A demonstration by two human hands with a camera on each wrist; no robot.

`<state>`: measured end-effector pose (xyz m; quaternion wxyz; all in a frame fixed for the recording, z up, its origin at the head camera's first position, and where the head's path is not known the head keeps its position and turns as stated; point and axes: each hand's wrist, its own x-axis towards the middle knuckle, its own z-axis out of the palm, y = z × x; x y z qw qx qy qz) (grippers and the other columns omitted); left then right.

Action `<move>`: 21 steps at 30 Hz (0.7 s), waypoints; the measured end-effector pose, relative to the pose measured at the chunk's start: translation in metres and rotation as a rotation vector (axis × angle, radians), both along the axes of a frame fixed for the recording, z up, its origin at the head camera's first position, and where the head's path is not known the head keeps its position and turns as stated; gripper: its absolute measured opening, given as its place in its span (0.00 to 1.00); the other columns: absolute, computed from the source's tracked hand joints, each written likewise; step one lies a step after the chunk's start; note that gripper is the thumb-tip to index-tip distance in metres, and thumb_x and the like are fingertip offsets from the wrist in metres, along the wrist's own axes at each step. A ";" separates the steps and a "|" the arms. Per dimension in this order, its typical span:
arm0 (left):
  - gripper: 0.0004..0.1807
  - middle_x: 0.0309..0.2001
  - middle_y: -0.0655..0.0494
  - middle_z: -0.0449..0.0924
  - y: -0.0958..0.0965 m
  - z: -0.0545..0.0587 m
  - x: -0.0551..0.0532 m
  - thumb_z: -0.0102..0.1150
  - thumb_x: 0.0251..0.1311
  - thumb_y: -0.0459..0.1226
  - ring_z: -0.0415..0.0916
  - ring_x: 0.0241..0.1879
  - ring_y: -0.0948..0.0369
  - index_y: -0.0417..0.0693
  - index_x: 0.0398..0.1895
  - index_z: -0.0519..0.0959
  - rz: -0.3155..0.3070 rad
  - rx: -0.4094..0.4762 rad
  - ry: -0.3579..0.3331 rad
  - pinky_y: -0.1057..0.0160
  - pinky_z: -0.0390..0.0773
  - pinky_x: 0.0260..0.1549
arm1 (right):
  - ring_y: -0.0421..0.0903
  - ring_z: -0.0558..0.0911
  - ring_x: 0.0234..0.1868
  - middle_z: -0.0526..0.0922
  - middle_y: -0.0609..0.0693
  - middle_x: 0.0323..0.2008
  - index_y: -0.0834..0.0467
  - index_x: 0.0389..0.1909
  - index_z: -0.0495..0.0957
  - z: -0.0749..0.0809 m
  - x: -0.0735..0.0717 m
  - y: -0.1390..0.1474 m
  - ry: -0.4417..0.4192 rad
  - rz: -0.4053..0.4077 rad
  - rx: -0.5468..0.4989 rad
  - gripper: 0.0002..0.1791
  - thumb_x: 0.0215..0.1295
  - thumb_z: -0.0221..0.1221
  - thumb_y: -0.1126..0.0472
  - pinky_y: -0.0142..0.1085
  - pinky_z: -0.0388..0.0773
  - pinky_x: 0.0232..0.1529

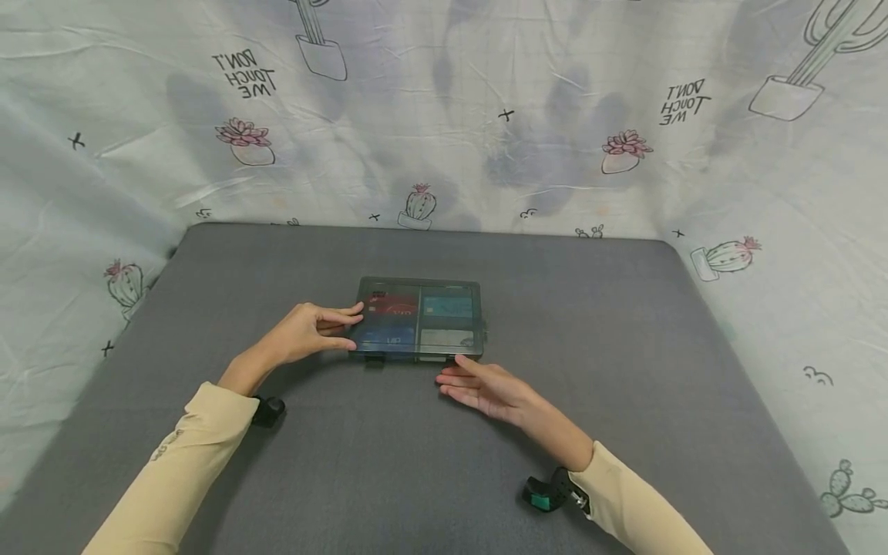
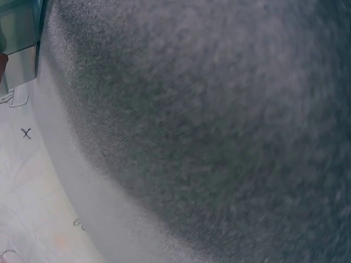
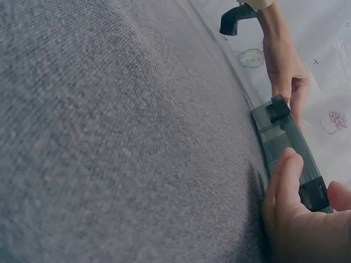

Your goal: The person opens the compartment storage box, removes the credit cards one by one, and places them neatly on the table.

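A flat, clear grey plastic box [image 1: 450,317] with a divided inside shows red, blue, teal and pale cards through its closed lid. My left hand [image 1: 305,331] holds its left end, thumb at the near corner and fingers farther back along the side. At the near long edge is my right hand [image 1: 492,391], its thumb tip at the rim by the right-hand latch. In the right wrist view, the extended fingers [image 3: 289,178] lie along the box's front wall, with a dark latch [image 3: 314,193] between them and the thumb. The left wrist view catches only a box corner [image 2: 22,66].
A grey cloth-covered table [image 1: 388,462] lies under the box. White curtains [image 1: 444,116] printed with cacti stand behind it and at both sides. Each wrist bears a black strapped device, such as the right one [image 1: 548,493].
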<state>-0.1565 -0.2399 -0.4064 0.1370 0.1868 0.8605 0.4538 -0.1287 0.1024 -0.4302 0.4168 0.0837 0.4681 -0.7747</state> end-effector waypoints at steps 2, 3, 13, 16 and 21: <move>0.29 0.66 0.46 0.65 0.000 0.000 -0.001 0.70 0.51 0.37 0.69 0.62 0.50 0.38 0.58 0.76 -0.001 -0.006 0.001 0.57 0.75 0.54 | 0.47 0.82 0.48 0.80 0.58 0.48 0.74 0.68 0.54 0.000 0.000 -0.002 -0.013 -0.024 -0.018 0.30 0.75 0.48 0.58 0.33 0.77 0.55; 0.29 0.66 0.46 0.65 0.000 0.001 -0.001 0.70 0.51 0.37 0.69 0.62 0.51 0.38 0.58 0.76 -0.002 -0.009 0.002 0.57 0.75 0.54 | 0.47 0.82 0.48 0.80 0.58 0.47 0.73 0.69 0.53 0.001 0.000 -0.003 -0.024 -0.041 -0.031 0.30 0.75 0.49 0.59 0.33 0.77 0.55; 0.29 0.67 0.47 0.64 0.000 0.004 -0.004 0.70 0.51 0.37 0.69 0.61 0.50 0.39 0.58 0.77 0.002 -0.036 -0.016 0.57 0.76 0.53 | 0.49 0.81 0.50 0.75 0.63 0.53 0.67 0.66 0.57 0.003 -0.003 -0.006 -0.115 -0.132 -0.109 0.24 0.74 0.49 0.64 0.35 0.73 0.60; 0.29 0.67 0.47 0.64 0.000 0.004 -0.005 0.71 0.50 0.37 0.69 0.61 0.50 0.40 0.58 0.77 0.003 -0.041 -0.022 0.57 0.76 0.53 | 0.52 0.79 0.53 0.72 0.65 0.57 0.65 0.58 0.64 0.004 -0.005 -0.008 -0.126 -0.138 -0.138 0.15 0.75 0.47 0.64 0.38 0.70 0.63; 0.29 0.67 0.47 0.64 0.001 0.004 -0.006 0.71 0.50 0.37 0.70 0.61 0.50 0.40 0.57 0.77 0.007 -0.046 -0.032 0.57 0.77 0.52 | 0.51 0.80 0.50 0.79 0.62 0.48 0.66 0.54 0.66 0.003 -0.007 -0.008 -0.119 -0.129 -0.164 0.12 0.75 0.47 0.65 0.39 0.70 0.63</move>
